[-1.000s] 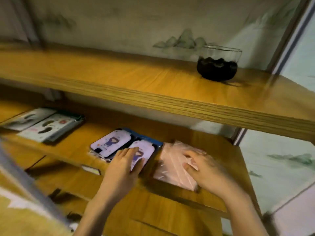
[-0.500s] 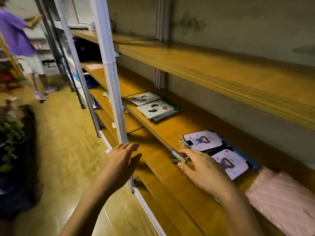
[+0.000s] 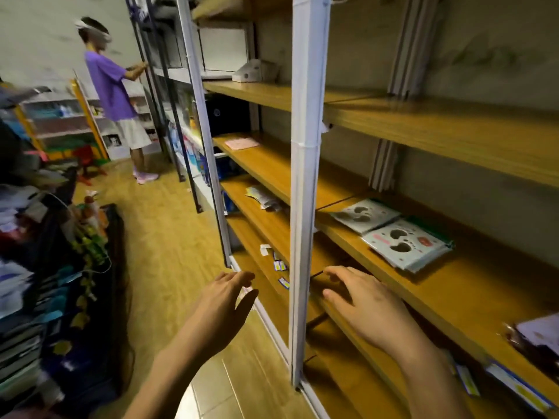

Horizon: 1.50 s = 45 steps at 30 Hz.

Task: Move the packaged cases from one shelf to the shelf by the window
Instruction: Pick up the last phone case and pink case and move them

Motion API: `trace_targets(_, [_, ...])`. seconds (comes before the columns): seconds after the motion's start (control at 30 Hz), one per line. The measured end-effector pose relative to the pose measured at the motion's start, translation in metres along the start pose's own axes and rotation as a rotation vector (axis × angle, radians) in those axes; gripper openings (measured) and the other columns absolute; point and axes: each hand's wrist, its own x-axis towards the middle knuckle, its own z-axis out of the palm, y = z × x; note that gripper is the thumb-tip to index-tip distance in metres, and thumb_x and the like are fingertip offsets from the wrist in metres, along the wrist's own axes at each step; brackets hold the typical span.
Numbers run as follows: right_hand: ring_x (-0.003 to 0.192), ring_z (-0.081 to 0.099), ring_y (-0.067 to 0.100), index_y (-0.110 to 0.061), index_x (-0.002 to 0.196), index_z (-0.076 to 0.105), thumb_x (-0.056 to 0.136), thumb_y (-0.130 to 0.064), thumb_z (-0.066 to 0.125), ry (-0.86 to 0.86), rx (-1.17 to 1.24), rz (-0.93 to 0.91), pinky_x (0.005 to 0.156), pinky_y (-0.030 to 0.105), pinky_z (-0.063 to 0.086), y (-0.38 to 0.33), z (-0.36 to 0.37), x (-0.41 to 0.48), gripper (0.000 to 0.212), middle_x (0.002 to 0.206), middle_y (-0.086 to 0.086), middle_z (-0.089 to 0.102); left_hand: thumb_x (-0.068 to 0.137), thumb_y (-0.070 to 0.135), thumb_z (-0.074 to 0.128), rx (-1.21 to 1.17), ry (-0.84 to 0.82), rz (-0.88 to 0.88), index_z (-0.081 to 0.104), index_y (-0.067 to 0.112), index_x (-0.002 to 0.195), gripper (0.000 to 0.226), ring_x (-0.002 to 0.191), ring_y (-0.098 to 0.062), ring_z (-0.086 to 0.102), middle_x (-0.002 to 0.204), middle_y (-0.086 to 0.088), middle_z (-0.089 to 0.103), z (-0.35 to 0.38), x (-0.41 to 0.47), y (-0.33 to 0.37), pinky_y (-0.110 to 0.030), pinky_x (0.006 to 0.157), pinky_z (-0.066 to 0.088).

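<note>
Both hands held out empty in front of the shelving. The left hand [image 3: 223, 306] hangs over the floor beside the white post [image 3: 302, 176], fingers loosely spread and slightly bent, gripping nothing. The right hand [image 3: 363, 306] hovers past the post, level with the front edge of a lower board, fingers likewise relaxed and apart, touching no goods.

A pair of packaged cases [image 3: 402, 244] lies flat and side by side on the wooden shelf [image 3: 472, 282], beyond the right hand and well apart from it. Another case [image 3: 541, 334] shows at the right margin, cut off by the frame. A pink packet [image 3: 242, 143] rests on a farther bay. A person in a purple shirt [image 3: 112, 86] stands down the aisle at other racks. No window is in view.

Judged stage: between carries, with nothing in hand and a fresh pickup pending. The next move calls for reaching to a case, sliding fingers under its thin edge, and lifting it clear without snagging the board above.
</note>
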Motion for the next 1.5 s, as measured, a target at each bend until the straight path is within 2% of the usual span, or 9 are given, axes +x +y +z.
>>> trace_targets(0.13, [0.121,0.046,0.009,-0.037,0.133,0.038,0.093,-0.039,0.044,-0.028,-0.003,-0.013,0.095,0.028,0.042,-0.034,0.022,0.047,0.041,0.133,-0.013,0.049,0.092,0.034,0.046,0.023,0.017,-0.038,0.050,0.022,0.125,0.036,0.112,-0.011,0.055,0.119,0.007,0.062,-0.019,0.019,-0.055,-0.025,0.090,0.047])
trace_targets(0.27, [0.122,0.045,0.010,-0.035,0.134,0.038,0.093,-0.040,0.044,-0.049,-0.008,-0.034,0.095,0.028,0.041,-0.059,0.036,0.096,0.042,0.134,-0.012,0.049,0.091,0.034,0.047,0.040,0.073,-0.071,0.050,0.024,0.125,0.036,0.103,-0.010,0.059,0.118,0.008,0.062,-0.032,0.041,-0.099,-0.022,0.083,0.048])
trace_targets(0.43, [0.118,0.048,0.009,-0.033,0.133,0.039,0.093,-0.041,0.043,-0.087,-0.032,-0.075,0.092,0.029,0.044,-0.076,0.053,0.165,0.041,0.131,-0.011,0.051,0.091,0.034,0.047,0.041,0.087,-0.085,0.051,0.023,0.124,0.035,0.106,-0.011,0.058,0.116,0.007,0.063,-0.032,0.083,-0.141,-0.023,0.084,0.047])
trace_targets(0.53, [0.117,0.048,0.007,-0.034,0.133,0.039,0.093,-0.040,0.043,-0.077,-0.025,-0.095,0.091,0.027,0.045,-0.084,0.065,0.215,0.041,0.131,-0.013,0.050,0.091,0.035,0.046,0.054,0.091,-0.070,0.050,0.024,0.124,0.034,0.107,-0.008,0.057,0.118,0.009,0.062,-0.032,0.124,-0.169,-0.021,0.085,0.046])
trace_targets(0.83, [0.125,0.043,0.010,-0.032,0.137,0.035,0.093,-0.040,0.043,-0.083,-0.024,-0.095,0.100,0.030,0.043,-0.109,0.083,0.380,0.045,0.138,-0.010,0.045,0.092,0.041,0.040,0.086,0.055,-0.076,0.047,0.029,0.123,0.033,0.103,-0.004,0.056,0.117,0.012,0.060,-0.032,0.263,-0.252,-0.020,0.085,0.048])
trace_targets(1.03, [0.126,0.042,0.012,-0.031,0.137,0.035,0.094,-0.039,0.043,-0.118,-0.031,-0.064,0.097,0.028,0.043,-0.121,0.100,0.470,0.045,0.140,-0.009,0.045,0.092,0.041,0.042,0.032,0.059,-0.135,0.047,0.028,0.122,0.033,0.104,-0.010,0.057,0.115,0.009,0.062,-0.025,0.343,-0.302,-0.030,0.086,0.050])
trace_targets(1.27, [0.123,0.047,0.011,-0.032,0.136,0.037,0.093,-0.041,0.044,-0.089,-0.066,-0.005,0.094,0.027,0.046,-0.139,0.127,0.560,0.044,0.139,-0.009,0.046,0.092,0.041,0.042,-0.021,0.033,-0.079,0.046,0.028,0.125,0.036,0.108,-0.007,0.055,0.121,0.010,0.059,-0.023,0.422,-0.372,-0.024,0.089,0.048])
trace_targets(1.4, [0.121,0.048,0.014,-0.032,0.136,0.036,0.093,-0.041,0.044,-0.047,-0.081,0.090,0.094,0.032,0.048,-0.154,0.142,0.615,0.045,0.139,-0.007,0.046,0.092,0.040,0.040,-0.025,-0.007,0.007,0.048,0.027,0.121,0.033,0.105,-0.005,0.055,0.117,0.010,0.060,-0.027,0.477,-0.417,-0.020,0.086,0.047])
trace_targets(1.5, [0.120,0.049,0.014,-0.031,0.136,0.037,0.092,-0.042,0.044,-0.010,-0.067,0.162,0.092,0.030,0.048,-0.171,0.148,0.655,0.046,0.138,-0.007,0.047,0.093,0.036,0.041,-0.033,-0.043,0.093,0.047,0.026,0.122,0.032,0.105,-0.007,0.054,0.117,0.009,0.060,-0.038,0.518,-0.447,-0.022,0.086,0.047])
